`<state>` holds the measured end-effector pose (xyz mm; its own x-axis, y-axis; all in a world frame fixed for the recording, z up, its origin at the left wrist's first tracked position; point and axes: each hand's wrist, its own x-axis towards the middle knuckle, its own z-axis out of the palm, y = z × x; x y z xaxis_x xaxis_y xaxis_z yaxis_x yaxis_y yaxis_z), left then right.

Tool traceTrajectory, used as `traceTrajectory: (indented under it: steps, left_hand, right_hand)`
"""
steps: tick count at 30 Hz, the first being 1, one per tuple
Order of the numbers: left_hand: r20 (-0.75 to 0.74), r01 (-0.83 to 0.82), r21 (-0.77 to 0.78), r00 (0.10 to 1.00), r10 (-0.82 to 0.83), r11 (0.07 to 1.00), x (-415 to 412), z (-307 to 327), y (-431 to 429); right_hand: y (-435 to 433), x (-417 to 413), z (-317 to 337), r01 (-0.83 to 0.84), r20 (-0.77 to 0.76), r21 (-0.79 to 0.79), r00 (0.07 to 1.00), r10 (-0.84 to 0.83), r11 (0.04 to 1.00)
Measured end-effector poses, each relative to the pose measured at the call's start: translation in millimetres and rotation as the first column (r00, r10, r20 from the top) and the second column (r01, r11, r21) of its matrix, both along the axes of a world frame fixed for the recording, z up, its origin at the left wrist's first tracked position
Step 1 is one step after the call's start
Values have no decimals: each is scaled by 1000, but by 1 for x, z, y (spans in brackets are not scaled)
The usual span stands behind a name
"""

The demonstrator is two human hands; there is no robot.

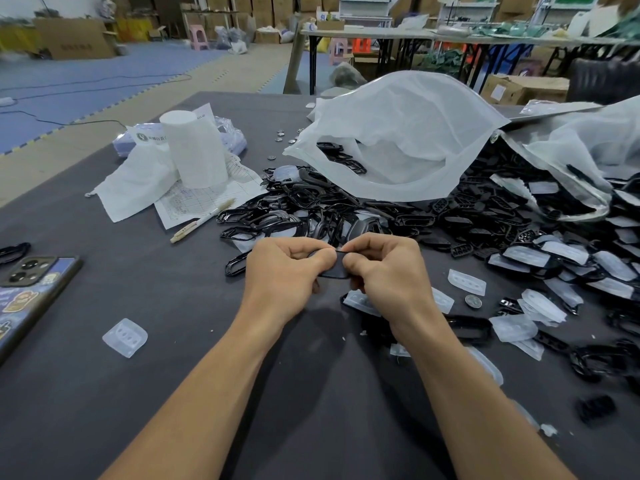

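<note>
Both forearms reach in over the dark table [138,410] from the near edge, and the hands meet just above its cloth. The left hand [287,268] and the right hand [384,268] are drawn close together, each pinching one end of the same small black plastic piece [334,270] between thumb and curled fingers. The piece is held off the table, directly before the person, probably so that both thumbs can press or fit it at its upper edge. Whether a clear part is already seated in it cannot be told. One translucent insert [125,337] lies alone to the near left, and more clear inserts [467,281] lie beside a metal disc [473,301] just right of the hands, within easy reach as supply. A phone [34,282] rests face down at the left edge, clear of the work. Just beyond the hands spreads the heap of black frames [304,206], spilling from an open white bag [398,133] whose mouth faces the person, so parts can be drawn forward. A pen [202,220] lies on a printed sheet [207,195] left of the heap, likely for tallying, with a white roll [195,147] standing upright on it. Long tables [381,32] and stacked cartons close the far room.
</note>
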<state>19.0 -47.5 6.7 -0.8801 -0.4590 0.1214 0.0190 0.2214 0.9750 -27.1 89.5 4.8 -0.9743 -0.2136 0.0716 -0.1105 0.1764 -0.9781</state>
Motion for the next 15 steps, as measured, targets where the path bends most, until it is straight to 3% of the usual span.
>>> traceTrajectory:
  steps: [8,15]
  left_hand:
    - [-18,-37,-12,999,37,999,-4,-2,-1]
    - [-33,-24,28,999,25,999,-6,-5,-3]
  right_hand:
    - [-1,4,1,-4,-139,125,990,21,992]
    - [3,1,4,-61,18,-14,998,61,998]
